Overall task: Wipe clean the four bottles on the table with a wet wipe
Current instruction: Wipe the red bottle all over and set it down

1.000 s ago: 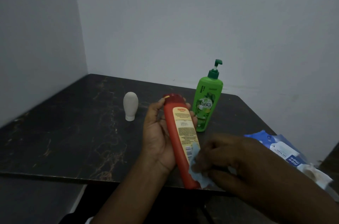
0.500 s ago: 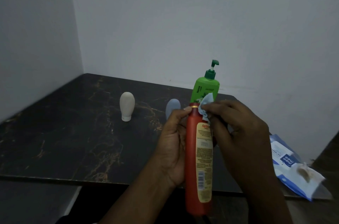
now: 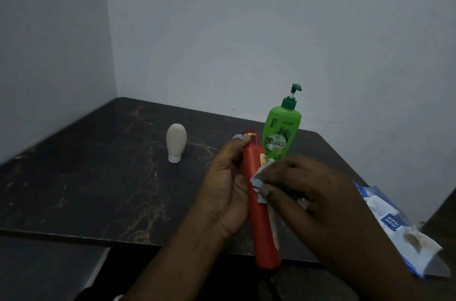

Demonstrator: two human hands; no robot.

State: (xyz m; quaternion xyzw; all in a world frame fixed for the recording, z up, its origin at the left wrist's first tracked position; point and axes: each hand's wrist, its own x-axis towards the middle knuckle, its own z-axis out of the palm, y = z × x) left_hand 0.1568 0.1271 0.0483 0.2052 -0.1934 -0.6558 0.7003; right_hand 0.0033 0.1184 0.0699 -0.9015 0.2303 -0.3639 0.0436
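My left hand (image 3: 228, 187) grips a tall red bottle (image 3: 261, 221) above the near edge of the dark table (image 3: 98, 177), cap end pointing away from me. My right hand (image 3: 308, 192) pinches a pale blue wet wipe (image 3: 259, 182) and presses it against the bottle's upper half. A green pump bottle (image 3: 281, 135) stands upright just behind the red one. A small beige bottle (image 3: 176, 141) stands on its cap to the left. A sliver of a pale blue bottle (image 3: 236, 137) peeks out behind my left fingertips; the rest is hidden.
A blue and white wet-wipe pack (image 3: 399, 229) lies at the table's right edge, with a stained wipe on it. White walls meet in a corner behind the table. The table's left half holds only the beige bottle.
My right hand has slid the wipe from the red bottle's cap end down to its upper body. The bottle has turned, so its label now faces right.
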